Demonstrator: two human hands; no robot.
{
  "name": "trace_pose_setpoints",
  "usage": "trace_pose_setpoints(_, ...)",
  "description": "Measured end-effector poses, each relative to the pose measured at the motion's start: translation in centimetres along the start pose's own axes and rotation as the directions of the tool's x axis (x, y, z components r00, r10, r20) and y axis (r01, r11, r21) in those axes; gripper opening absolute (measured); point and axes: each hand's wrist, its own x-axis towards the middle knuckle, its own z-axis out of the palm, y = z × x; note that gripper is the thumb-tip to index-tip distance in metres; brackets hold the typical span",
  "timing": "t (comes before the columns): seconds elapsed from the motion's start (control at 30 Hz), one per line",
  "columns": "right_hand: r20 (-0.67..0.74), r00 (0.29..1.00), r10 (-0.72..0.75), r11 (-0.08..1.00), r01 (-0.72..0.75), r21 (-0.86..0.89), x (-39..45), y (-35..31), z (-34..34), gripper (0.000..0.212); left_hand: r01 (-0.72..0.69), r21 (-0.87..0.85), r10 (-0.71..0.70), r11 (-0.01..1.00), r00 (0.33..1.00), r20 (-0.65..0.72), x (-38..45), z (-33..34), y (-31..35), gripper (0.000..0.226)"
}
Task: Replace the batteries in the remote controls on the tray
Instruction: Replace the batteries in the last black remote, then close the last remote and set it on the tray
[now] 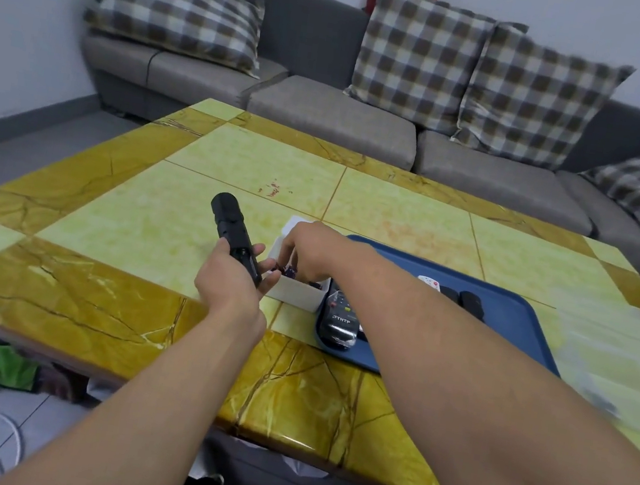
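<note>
Table (127, 213) is carrying a blue tray (514, 317) at the right, with a white box (294, 294) touching its left edge, probably so batteries sit within reach of both. Tray is holding several remotes (337, 322) awaiting service. Left hand (231, 283) is gripping one black remote (234, 235), fingers wrapped round its near end, lifting it clear for work. Right hand (308, 253) is dipping into the box; its fingers are hidden, so I cannot tell whether they pinch anything.

two bare forearms, no sleeves in view. left hand (231, 285) and right hand (311, 249) ungloved; no watch, rings or bands visible on wrists or fingers.
</note>
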Motion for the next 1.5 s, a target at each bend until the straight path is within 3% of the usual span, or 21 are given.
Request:
trace_pose_setpoints(0.43,-0.03,0.999,0.022,1.0,-0.022,0.02,-0.3,0.6,0.9,0.027,-0.012,0.033,0.012,0.999,1.0,0.021,-0.1,0.1,-0.1,0.024)
trace_pose_setpoints(0.57,-0.173,0.985,0.022,0.988,0.005,0.155,-1.0,2.0,-0.5,0.016,-0.031,0.089,0.025,0.996,0.997,0.072,-0.6,0.4,-0.3,0.025)
trace_pose_setpoints(0.73,-0.401,0.912,0.087,0.975,0.005,0.223,-4.8,6.2,-3.2,0.014,-0.075,0.213,0.035,0.974,0.982,0.186,-2.4,1.5,-1.7,0.025)
trace_pose_setpoints(0.9,-0.509,0.819,0.264,0.941,-0.102,0.323,-10.6,12.7,-2.4,0.015,-0.094,0.366,-0.047,0.926,0.933,0.357,-5.8,3.9,-5.7,0.046)
trace_pose_setpoints(0.97,-0.528,0.782,0.33,0.923,-0.149,0.356,-13.1,15.0,-1.4,0.016,-0.149,0.411,-0.047,0.899,0.901,0.43,-7.4,4.9,-7.4,0.044)
trace_pose_setpoints(1.13,-0.533,0.741,0.409,0.911,-0.296,0.287,-19.0,20.7,1.3,0.022,-0.221,0.496,-0.15,0.84,0.784,0.603,-10.7,5.9,-10.5,0.04)
trace_pose_setpoints(1.33,-0.438,0.615,0.656,0.747,-0.612,0.26,-26.2,29.2,1.0,0.029,-0.338,0.569,-0.22,0.75,0.684,0.696,-13.8,7.2,-14.0,0.039)
trace_pose_setpoints(1.4,-0.369,0.621,0.692,0.714,-0.665,0.221,-27.9,31.5,0.9,0.03,-0.328,0.581,-0.258,0.745,0.66,0.705,-14.6,7.9,-15.2,0.038)
trace_pose_setpoints(1.5,-0.163,0.715,0.679,0.734,-0.663,0.148,-28.4,33.1,1.5,0.029,-0.318,0.573,-0.309,0.755,0.598,0.739,-15.4,8.9,-16.7,0.028)
